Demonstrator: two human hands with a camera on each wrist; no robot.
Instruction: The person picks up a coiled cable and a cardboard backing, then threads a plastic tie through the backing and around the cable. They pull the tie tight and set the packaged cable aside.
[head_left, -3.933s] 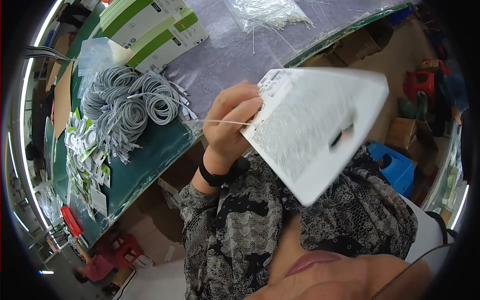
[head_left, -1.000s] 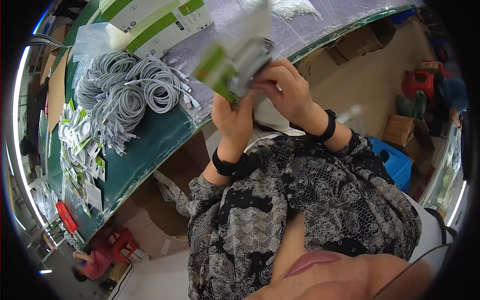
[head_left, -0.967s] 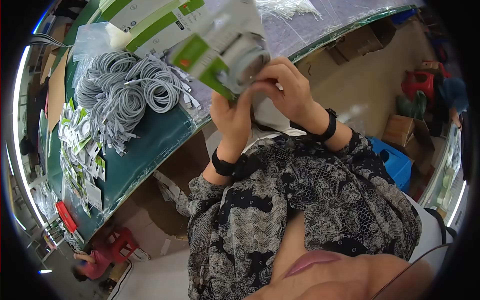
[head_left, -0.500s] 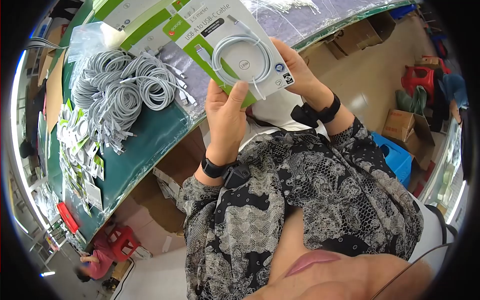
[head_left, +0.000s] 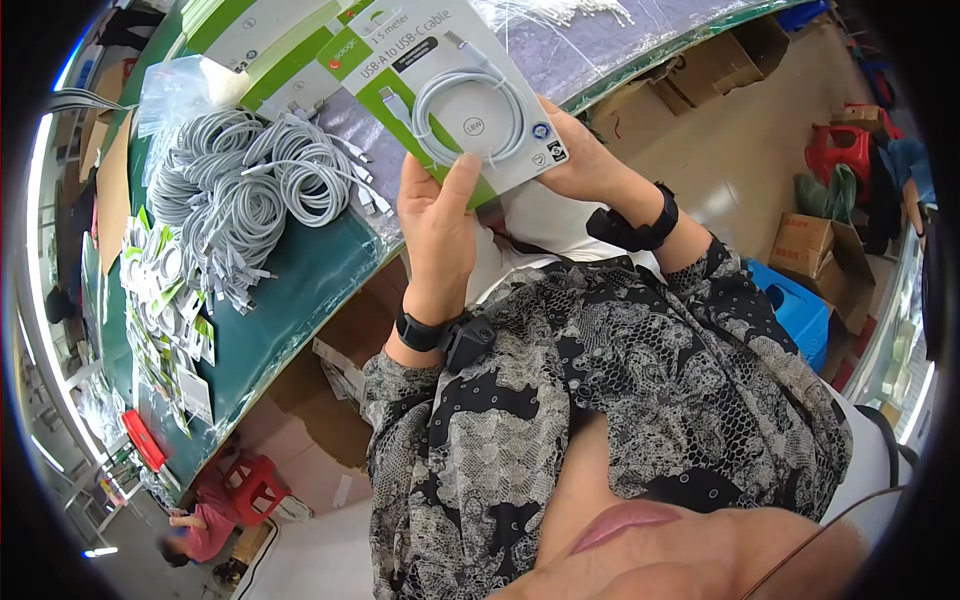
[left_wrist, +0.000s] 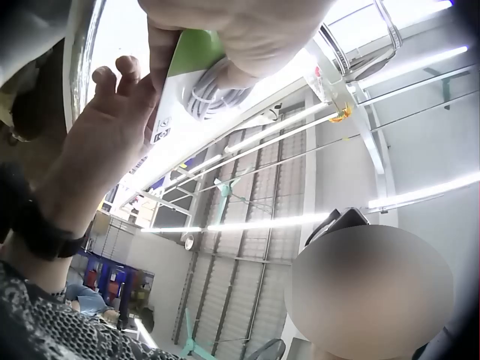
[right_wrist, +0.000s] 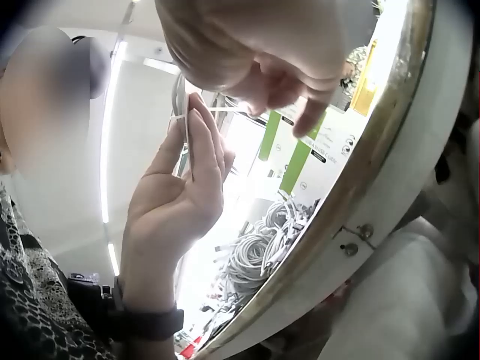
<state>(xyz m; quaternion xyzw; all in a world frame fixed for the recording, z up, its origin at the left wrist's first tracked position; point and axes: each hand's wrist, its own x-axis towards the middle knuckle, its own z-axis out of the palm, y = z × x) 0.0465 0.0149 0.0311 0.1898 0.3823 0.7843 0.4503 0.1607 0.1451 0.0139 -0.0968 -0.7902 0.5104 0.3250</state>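
A printed green and white cable card (head_left: 430,80) is raised in front of the chest in the head view. A coiled pale USB cable (head_left: 517,110) lies on its front. My left hand (head_left: 440,225) pinches the card's lower left edge, thumb on the front and fingers behind. My right hand (head_left: 585,160) reaches behind the card's right edge, its fingers hidden in the head view. In the right wrist view, a thin white cable tie (right_wrist: 223,110) runs from the card to the curled fingers of the right hand (right_wrist: 247,56).
Coiled grey cables (head_left: 230,180) heap on the green table (head_left: 300,285) at left, beside a pile of carded cables (head_left: 165,300). Green and white boxes (head_left: 270,50) stand behind. White cable ties (head_left: 560,10) lie at the back. Cartons (head_left: 720,65) sit beyond the table edge.
The card, first seen from its back, now faces the camera with the coil showing. Over the last half second both hands and card have shifted slightly left and toward the body.
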